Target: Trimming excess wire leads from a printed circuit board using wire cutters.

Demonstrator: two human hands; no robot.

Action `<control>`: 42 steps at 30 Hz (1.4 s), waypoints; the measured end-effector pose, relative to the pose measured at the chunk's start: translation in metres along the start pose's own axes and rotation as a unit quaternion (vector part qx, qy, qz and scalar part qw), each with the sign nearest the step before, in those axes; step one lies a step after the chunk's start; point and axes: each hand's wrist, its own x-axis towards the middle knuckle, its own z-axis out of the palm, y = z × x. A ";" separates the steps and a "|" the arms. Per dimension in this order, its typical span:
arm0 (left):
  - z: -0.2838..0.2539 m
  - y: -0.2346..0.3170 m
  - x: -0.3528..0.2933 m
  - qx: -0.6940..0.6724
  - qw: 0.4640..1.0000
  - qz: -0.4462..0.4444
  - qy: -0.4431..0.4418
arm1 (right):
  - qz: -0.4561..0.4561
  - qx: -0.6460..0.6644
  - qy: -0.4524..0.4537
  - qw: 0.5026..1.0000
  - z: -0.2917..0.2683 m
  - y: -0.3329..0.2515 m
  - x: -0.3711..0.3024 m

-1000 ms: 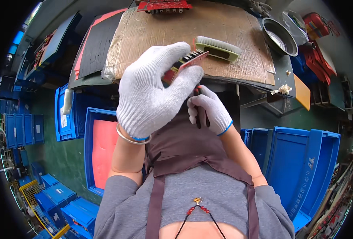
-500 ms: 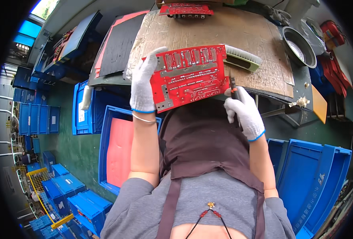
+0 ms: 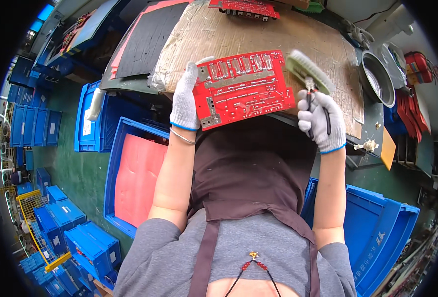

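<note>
My gloved left hand [image 3: 185, 99] grips the left edge of a red circuit board [image 3: 247, 92], thumb at the front, other fingers partly hidden behind. The board is tilted toward me, with its soldered side showing. To its right, my gloved right hand [image 3: 323, 119] is closed round a pair of pliers [image 3: 328, 120] with dark handles, the jaws pointing away from me. A pale green scrubbing brush [image 3: 302, 65], somewhat blurred, lies just beyond the jaws, which overlap it in view; whether they touch it I cannot tell.
Cardboard [image 3: 199, 29] covers the bench, with another red board [image 3: 246, 6] at its far edge. A metal bowl [image 3: 379, 79] stands at the right. Below the bench are a blue crate [image 3: 111, 183] with pink foam [image 3: 137, 173] and another blue crate [image 3: 377, 237].
My right hand and the pliers have moved right and away from the board's edge, toward the brush. The brush appears turned and shifted slightly right. My left hand still holds the board, now tilted differently.
</note>
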 end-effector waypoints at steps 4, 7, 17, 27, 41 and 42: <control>-0.008 -0.004 -0.002 0.003 1.000 0.011 0.009 | -0.063 -0.014 -0.015 0.998 0.002 0.003 -0.002; -0.011 -0.009 -0.002 -0.002 1.000 0.019 -0.009 | -0.071 -0.033 -0.054 0.995 -0.004 0.019 -0.015; -0.013 -0.009 -0.003 -0.004 1.000 0.020 -0.012 | -0.155 -0.107 -0.028 0.982 0.027 0.055 -0.064; -0.019 -0.020 -0.001 -0.013 0.998 0.063 -0.015 | -0.254 -0.743 0.140 0.603 0.089 0.078 -0.065; -0.026 -0.027 0.001 -0.021 0.995 0.089 -0.026 | -0.255 -0.843 0.187 0.435 0.122 0.099 -0.056; -0.026 -0.027 0.000 -0.030 0.995 0.085 -0.031 | -0.252 -0.844 0.181 0.437 0.125 0.102 -0.055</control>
